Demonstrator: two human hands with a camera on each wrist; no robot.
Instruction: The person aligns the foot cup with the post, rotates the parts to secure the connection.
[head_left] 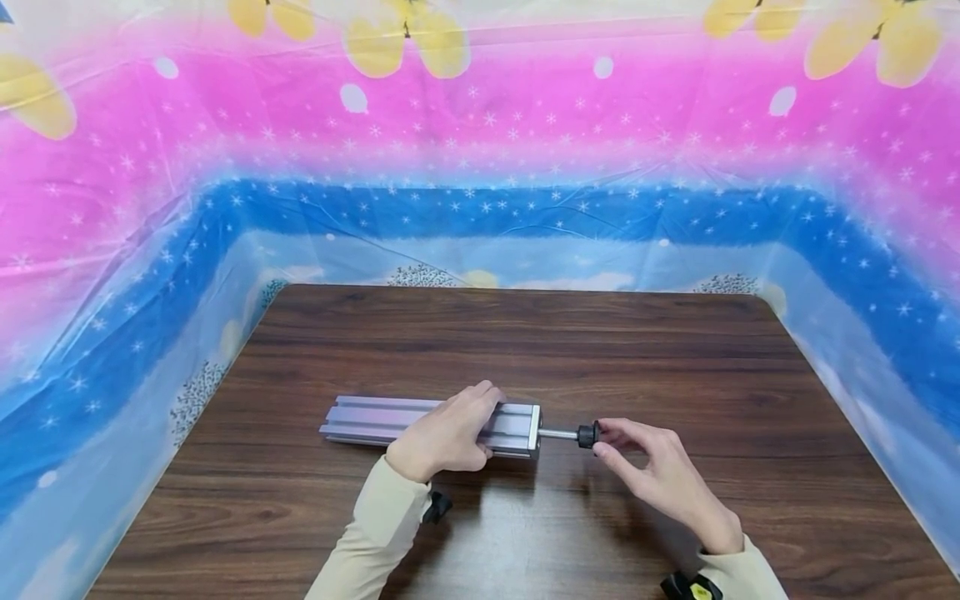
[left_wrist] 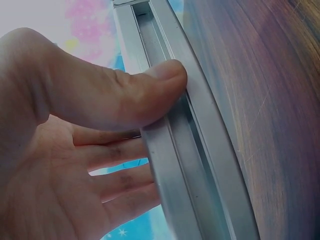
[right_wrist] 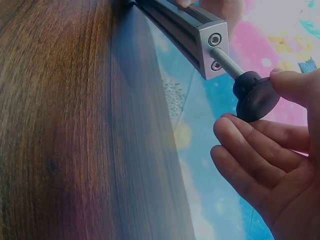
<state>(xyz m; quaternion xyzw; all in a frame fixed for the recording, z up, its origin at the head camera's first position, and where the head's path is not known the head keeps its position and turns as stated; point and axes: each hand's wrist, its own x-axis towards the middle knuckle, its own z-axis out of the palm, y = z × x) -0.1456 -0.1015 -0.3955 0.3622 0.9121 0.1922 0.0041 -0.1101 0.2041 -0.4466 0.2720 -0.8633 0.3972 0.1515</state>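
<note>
A silver slotted aluminium profile (head_left: 390, 419) lies across the middle of the table. My left hand (head_left: 453, 429) grips it near its right end, with the thumb (left_wrist: 165, 95) over the slotted near side and the fingers across to the far side. From the end plate (right_wrist: 214, 52), which carries two screws, a threaded rod (head_left: 558, 434) sticks out to the right. On that rod sits a black levelling foot (right_wrist: 255, 97) with a round base. My right hand (head_left: 660, 467) pinches the rim of this base between thumb and fingers.
The dark wood-grain table (head_left: 525, 342) reaches out on all sides of the profile. A pink and blue patterned cloth (head_left: 480, 208) hangs behind it and along both sides. Each wrist wears a black camera mount, such as the right one (head_left: 690, 586).
</note>
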